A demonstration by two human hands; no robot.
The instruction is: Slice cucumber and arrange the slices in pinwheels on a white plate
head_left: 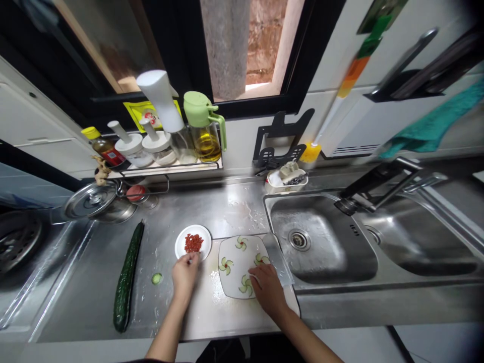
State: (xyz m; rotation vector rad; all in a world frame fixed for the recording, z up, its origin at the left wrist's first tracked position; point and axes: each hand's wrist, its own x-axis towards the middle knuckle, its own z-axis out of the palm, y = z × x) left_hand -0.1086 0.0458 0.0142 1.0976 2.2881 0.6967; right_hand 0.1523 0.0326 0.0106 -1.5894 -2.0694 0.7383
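Note:
My left hand [185, 275] is at the near rim of a small round white plate [179, 248] that holds a heap of chopped red pieces [193, 243]. Its thumb and fingertips are pinched together; whatever is between them is too small to make out. Over the right side of a squarish white plate [236, 262] lies my right hand [269, 290], palm down, with its fingers loosely stretched out beside the green pinwheel garnishes. Thin green slices form several such pinwheels [226, 265], some with a red centre. The right hand partly covers two of them. Beneath the plate is a white cutting board [206, 315].
A whole cucumber [128, 277] and a cut cucumber end [156, 278] lie on the steel counter to the left. The double sink [321, 242] with a black faucet [363, 186] is at right. Seasoning jars and an oil bottle [206, 136] stand on a rack behind; a lidded pot [109, 201] sits back left.

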